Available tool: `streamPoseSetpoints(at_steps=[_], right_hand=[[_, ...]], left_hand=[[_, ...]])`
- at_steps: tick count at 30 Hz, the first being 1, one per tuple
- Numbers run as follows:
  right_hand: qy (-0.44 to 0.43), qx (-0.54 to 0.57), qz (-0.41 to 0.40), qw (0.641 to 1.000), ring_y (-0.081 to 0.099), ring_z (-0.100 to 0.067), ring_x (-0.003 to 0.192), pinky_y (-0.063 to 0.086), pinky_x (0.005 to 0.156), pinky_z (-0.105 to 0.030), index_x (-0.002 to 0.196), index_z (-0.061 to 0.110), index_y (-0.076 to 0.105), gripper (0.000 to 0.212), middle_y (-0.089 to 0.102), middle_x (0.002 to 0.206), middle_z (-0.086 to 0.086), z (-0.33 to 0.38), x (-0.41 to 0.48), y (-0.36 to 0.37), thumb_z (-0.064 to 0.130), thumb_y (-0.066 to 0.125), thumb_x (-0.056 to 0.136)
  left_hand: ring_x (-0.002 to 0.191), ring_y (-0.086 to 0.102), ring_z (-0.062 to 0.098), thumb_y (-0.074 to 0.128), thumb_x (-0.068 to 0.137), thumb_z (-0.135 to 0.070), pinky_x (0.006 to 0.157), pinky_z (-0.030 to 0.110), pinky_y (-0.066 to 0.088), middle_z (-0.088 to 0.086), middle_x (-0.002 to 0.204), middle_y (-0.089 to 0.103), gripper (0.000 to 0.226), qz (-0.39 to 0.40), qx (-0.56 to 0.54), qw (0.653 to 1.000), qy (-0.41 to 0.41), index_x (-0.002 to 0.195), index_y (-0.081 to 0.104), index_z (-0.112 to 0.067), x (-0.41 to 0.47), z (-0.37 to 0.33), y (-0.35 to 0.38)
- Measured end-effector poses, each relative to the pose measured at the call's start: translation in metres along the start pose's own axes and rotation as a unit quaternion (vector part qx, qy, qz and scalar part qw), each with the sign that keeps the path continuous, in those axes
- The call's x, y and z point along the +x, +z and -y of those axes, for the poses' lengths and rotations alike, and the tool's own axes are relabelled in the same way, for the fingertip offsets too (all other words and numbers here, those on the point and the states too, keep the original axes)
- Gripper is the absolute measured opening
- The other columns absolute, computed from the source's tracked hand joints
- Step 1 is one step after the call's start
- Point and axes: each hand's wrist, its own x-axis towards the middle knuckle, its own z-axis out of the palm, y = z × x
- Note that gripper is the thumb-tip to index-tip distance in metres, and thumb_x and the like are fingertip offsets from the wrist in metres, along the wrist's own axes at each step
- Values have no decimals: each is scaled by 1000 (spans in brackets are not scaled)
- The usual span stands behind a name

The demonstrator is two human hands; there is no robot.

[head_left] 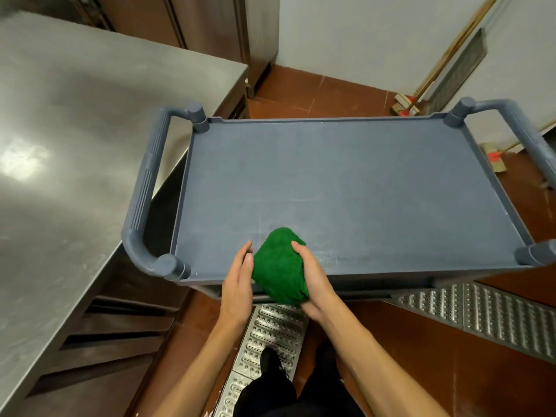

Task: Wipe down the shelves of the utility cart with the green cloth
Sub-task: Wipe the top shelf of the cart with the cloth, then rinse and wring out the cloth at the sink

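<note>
Currently the green cloth (279, 266) is bunched into a compact wad above the near edge of the utility cart (346, 188), overhanging that edge toward the person. The right hand (313, 281) has its grip closed around the wad from the right and beneath. The left hand (237, 284) stands flat and released, just beside the wad's left side; actual contact cannot be confirmed.

The step in hand appears to be preparation: the cloth is being shaped for wiping, and no stroke across the top shelf (346, 164) looks under way. The shelf is bare, with pale streaks near the cloth.

The next move calls for pressing the wad flat onto the shelf and sweeping away from the near edge toward the far rim. Any lower shelf is hidden beneath the top one.
</note>
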Motion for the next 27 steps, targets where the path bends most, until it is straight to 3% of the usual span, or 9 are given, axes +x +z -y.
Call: streamPoseSetpoints(at_steps=[5,8,10,13,16,18,20,23,27], right_hand=[[32,16,70,997,73,-30,94,58,72,-37,121,13,68,48,73,113,-17,13,-20,1,50,53,94],[14,-73,71,995,71,-30,103,56,93,-46,121,14,68,48,73,114,-13,16,-28,1,51,55,93],[-10,-186,52,981,71,-25,102,53,98,-45,118,15,70,53,74,112,-9,17,-33,0,57,59,88],[-71,-303,41,949,74,-15,91,58,89,-38,102,20,76,53,77,100,0,17,-45,4,66,62,79],[-149,-336,35,929,74,-17,85,60,83,-43,85,20,76,50,77,89,-2,9,-59,19,66,64,69],[-171,-323,50,929,71,-18,90,58,85,-46,97,22,70,55,72,100,-4,-3,-70,36,64,65,63],[-157,-288,85,941,66,-16,100,56,91,-43,120,27,52,62,63,115,0,-18,-83,54,56,71,69],[-118,-250,174,945,69,-14,99,59,86,-39,121,34,56,54,67,115,2,-46,-107,83,52,73,73],[-119,-271,309,904,67,-10,107,56,94,-40,120,42,62,47,68,119,7,-94,-145,122,53,68,74]], left_hand=[[134,51,15,42,93,-51,116,44,38,3,150,48,56,-24,-175,984,-30,145,45,-31,-12,-35,24],[130,56,24,44,95,-45,112,46,42,8,142,58,52,-50,-283,956,-63,142,53,-23,-24,-57,37],[128,58,29,49,90,-48,111,47,43,12,136,63,59,-61,-336,937,-75,141,55,-18,-35,-65,41],[122,63,27,56,82,-42,107,44,48,11,130,67,65,-72,-345,935,-45,143,51,-18,-53,-69,39],[108,71,21,66,87,-23,89,31,59,6,118,73,51,-115,-333,936,-19,137,55,-22,-73,-70,30],[104,72,23,71,88,-16,79,28,60,10,114,74,42,-167,-330,929,-10,128,62,-20,-90,-70,16],[98,74,26,74,81,-18,76,29,59,12,107,75,37,-230,-329,916,3,117,66,-16,-107,-73,-4],[107,69,37,74,75,-22,91,49,58,20,113,71,40,-311,-359,880,4,113,67,-10,-135,-72,-40],[119,61,44,73,70,-27,103,64,45,27,127,63,60,-402,-437,805,-3,123,62,-2,-184,-66,-95]])
